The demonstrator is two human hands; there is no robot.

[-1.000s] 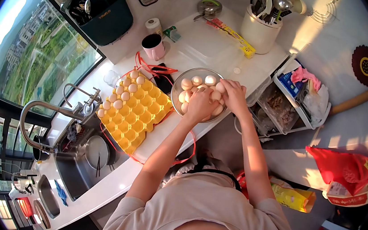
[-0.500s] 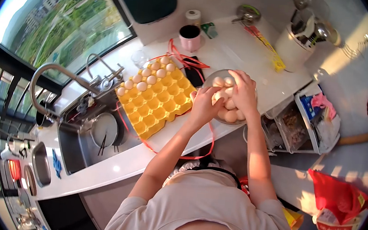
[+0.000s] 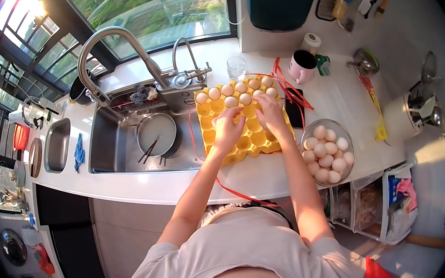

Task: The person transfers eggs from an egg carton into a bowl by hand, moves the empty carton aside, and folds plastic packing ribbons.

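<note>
A yellow egg tray [image 3: 254, 146] lies on the counter, with eggs in its far rows and bare hollows nearer me. My left hand [image 3: 229, 131] is over the tray's middle, its thumb and fingers apart, just short of an egg [image 3: 230, 102]. Reaching in from the right, my right hand [image 3: 271, 116] has its fingertips at another egg [image 3: 258, 94] in the second row. Its fingers are spread and not closed around it. To the right of the tray stands a clear bowl [image 3: 351, 144] holding many eggs [image 3: 325, 160].
Left of the tray is a sink [image 3: 103, 148] with a pot [image 3: 157, 135] and chopsticks in it. A glass [image 3: 236, 67], a pink mug [image 3: 302, 67], red ribbon [image 3: 276, 67] and a dark phone [image 3: 294, 108] surround the tray. Utensils stand in a white container [image 3: 398, 120].
Both hands have left the egg bowl and moved left over the tray. The bowl's eggs are now uncovered. The camera view has swung to the left.
</note>
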